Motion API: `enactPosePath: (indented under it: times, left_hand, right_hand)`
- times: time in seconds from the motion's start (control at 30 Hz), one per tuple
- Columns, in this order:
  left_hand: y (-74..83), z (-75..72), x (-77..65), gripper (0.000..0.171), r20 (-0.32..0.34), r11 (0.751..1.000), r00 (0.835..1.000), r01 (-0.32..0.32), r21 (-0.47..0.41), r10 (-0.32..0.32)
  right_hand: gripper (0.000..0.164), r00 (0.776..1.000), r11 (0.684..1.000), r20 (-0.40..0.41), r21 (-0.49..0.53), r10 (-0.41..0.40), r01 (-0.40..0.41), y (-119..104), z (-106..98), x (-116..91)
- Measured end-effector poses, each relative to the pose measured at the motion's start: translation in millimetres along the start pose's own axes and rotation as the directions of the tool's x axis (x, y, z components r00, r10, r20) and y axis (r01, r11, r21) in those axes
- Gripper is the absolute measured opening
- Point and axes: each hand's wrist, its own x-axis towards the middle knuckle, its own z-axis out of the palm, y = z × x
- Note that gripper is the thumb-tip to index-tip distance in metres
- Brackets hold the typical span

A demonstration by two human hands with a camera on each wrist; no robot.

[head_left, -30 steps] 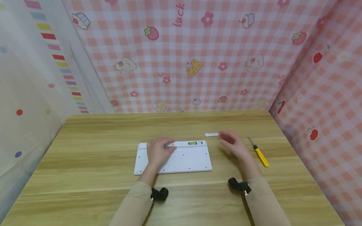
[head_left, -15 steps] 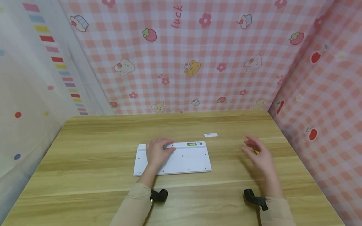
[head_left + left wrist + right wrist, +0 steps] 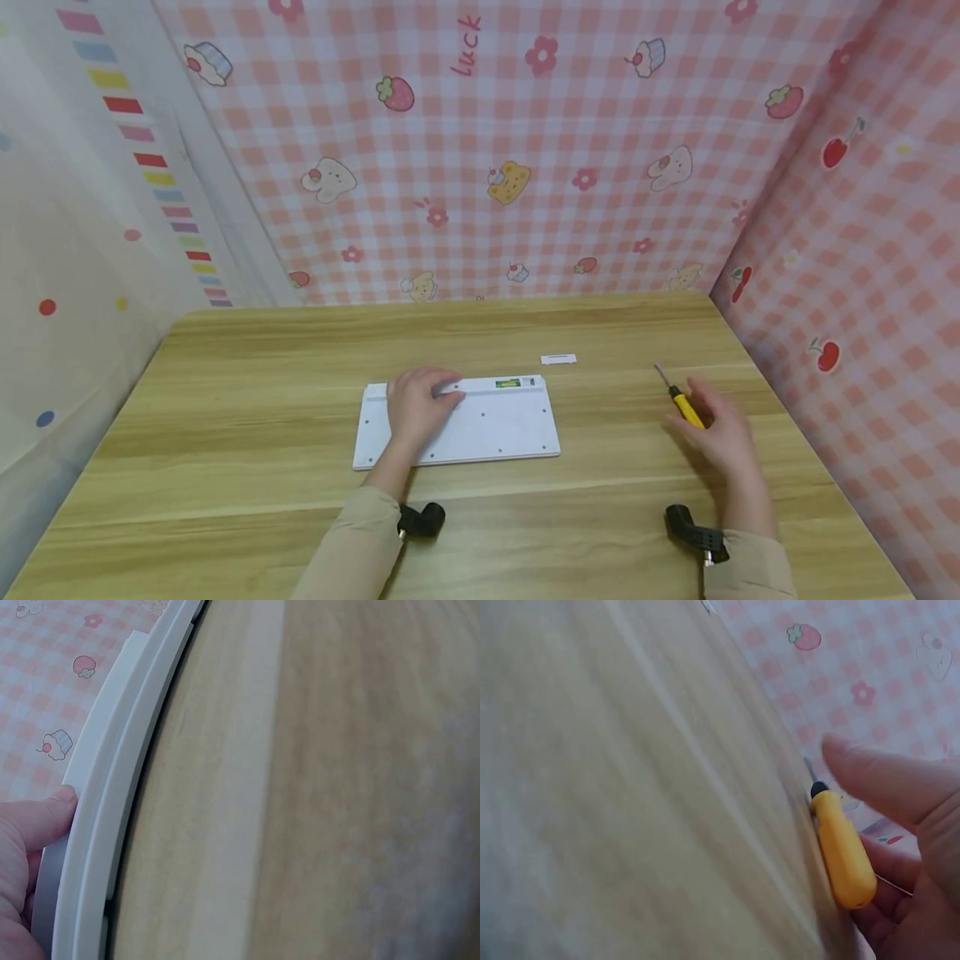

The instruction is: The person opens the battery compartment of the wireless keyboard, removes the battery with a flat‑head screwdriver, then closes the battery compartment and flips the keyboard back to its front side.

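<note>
The fingers of our left hand (image 3: 417, 408) hold the white keyboard (image 3: 495, 429) by its far edge, the thumb lying on its upturned back. Those of our right hand (image 3: 722, 433) stand wide, thumb on one side and fingers on the other, around the yellow handle of the screwdriver (image 3: 686, 408); we cannot tell whether they touch it. The keyboard lies flat on the bench (image 3: 225, 400), left of the screwdriver and well apart from it, screw heads dotting its back. Along its far edge, toward the right, we see a green battery (image 3: 507, 384) in a slot. A small white strip (image 3: 558, 359) lies just beyond that corner, apart from the keyboard. The screwdriver's shaft points toward the back, where pink checked cloth (image 3: 480, 125) hangs behind the bench.
</note>
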Motion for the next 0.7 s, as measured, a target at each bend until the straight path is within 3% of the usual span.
enactPosePath:
  times: [0.2,0.43,0.7]
  left_hand:
    - [0.7,-0.5,-0.3,0.026,0.000,1.000,1.000,0.004,-0.002,-0.004]
    - [0.0,0.2,0.0,0.026,0.002,1.000,1.000,0.003,0.002,-0.003]
    - [-0.8,0.6,0.5,0.026,0.010,1.000,1.000,0.006,0.014,-0.007]
  right_hand:
    - [0.076,0.995,0.997,0.075,-0.003,0.073,-0.073,6,1,-1]
    - [0.074,0.998,0.998,0.047,-0.045,0.047,-0.045,11,3,1]
    - [0.051,0.998,0.990,-0.008,-0.121,0.069,-0.070,14,4,1]
